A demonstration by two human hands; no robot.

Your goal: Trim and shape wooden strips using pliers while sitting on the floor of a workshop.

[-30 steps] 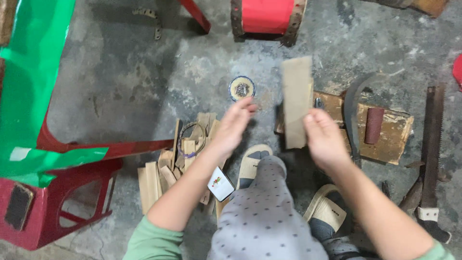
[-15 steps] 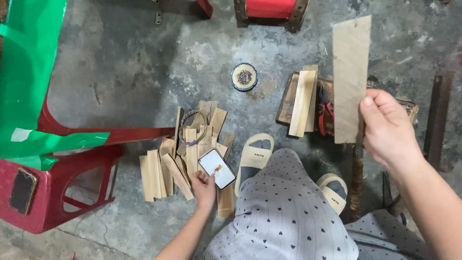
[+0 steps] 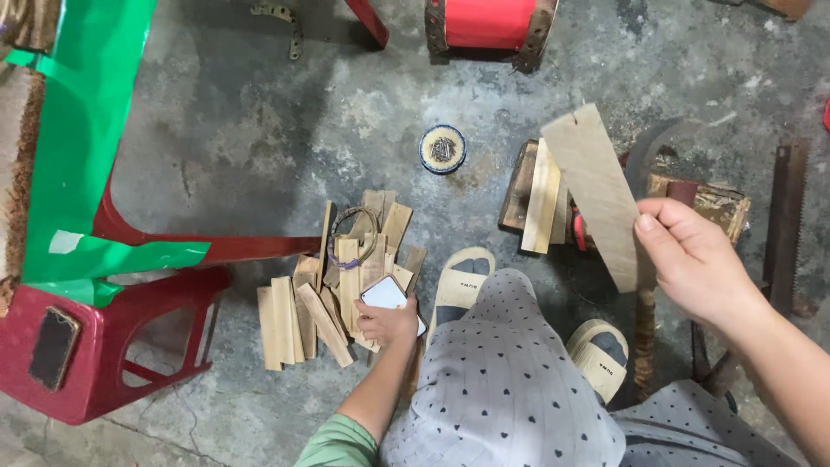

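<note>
My right hand (image 3: 696,259) pinches the lower end of a flat, pale wooden slat (image 3: 592,190) and holds it up, tilted, over the wooden work block (image 3: 519,186). My left hand (image 3: 387,322) reaches down into the pile of short wooden pieces (image 3: 303,316) on the concrete floor. Its thumb and fingers are curled around the lower end of a white phone (image 3: 383,291) lying on the pile. A ring of wire (image 3: 350,227) rests on the far side of the pile. Another pale slat (image 3: 540,199) leans on the block.
A round tin of nails (image 3: 443,149) stands beyond the pile. A curved blade (image 3: 644,156) and a hand saw (image 3: 782,225) lie at the right. A red plastic stool (image 3: 112,337) with a dark phone (image 3: 54,346) and a green sheet (image 3: 78,130) fill the left. My sandals (image 3: 462,281) are below.
My right hand lifted the slat off the block and now holds it tilted. My left hand left the slat, dropped to the pile and closed on the white phone.
</note>
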